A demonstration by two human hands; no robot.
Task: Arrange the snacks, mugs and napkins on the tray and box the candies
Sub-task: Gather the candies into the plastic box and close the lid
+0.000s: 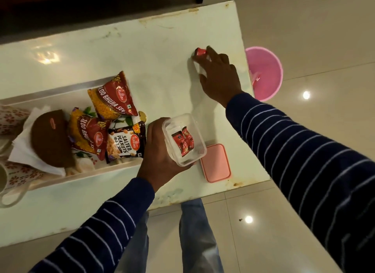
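Glossy tiled floor, a pale marble-look table (142, 55) with a few rusty stains along its edges, and a pink bin (265, 73) on the floor just past the table's far right edge. I'll use the clear plastic box (183, 139) as the reference point for everything.

The left hand (160, 152) grips the box from its left side, fingers wrapped under it, and the box looks lifted and tilted a bit. Inside it are a couple of red candies (183, 140) already. Its pink lid (216, 163) lies flat on the table just right of the box, so boxing isn't finished.

Well beyond the box, toward the far right of the table, the right hand (218, 75) is down over another red candy (199, 51). The fingers are curled over it and something whitish beneath, but I can't tell whether they've actually pinched it yet.

Left of the box is the tray (60, 94), holding two bhujia packets (113, 96), a salted peanuts packet (126, 144), white napkins (24, 146) under a brown thing, and patterned mugs (12, 173) at its left end.

Handling-wise, I'd guess these candies weigh nothing, with slick crinkly wrappers, so pinch the body or a twisted end with the fingertips. The box is light, stiff and probably slippery, so holding it around the walls seems right.
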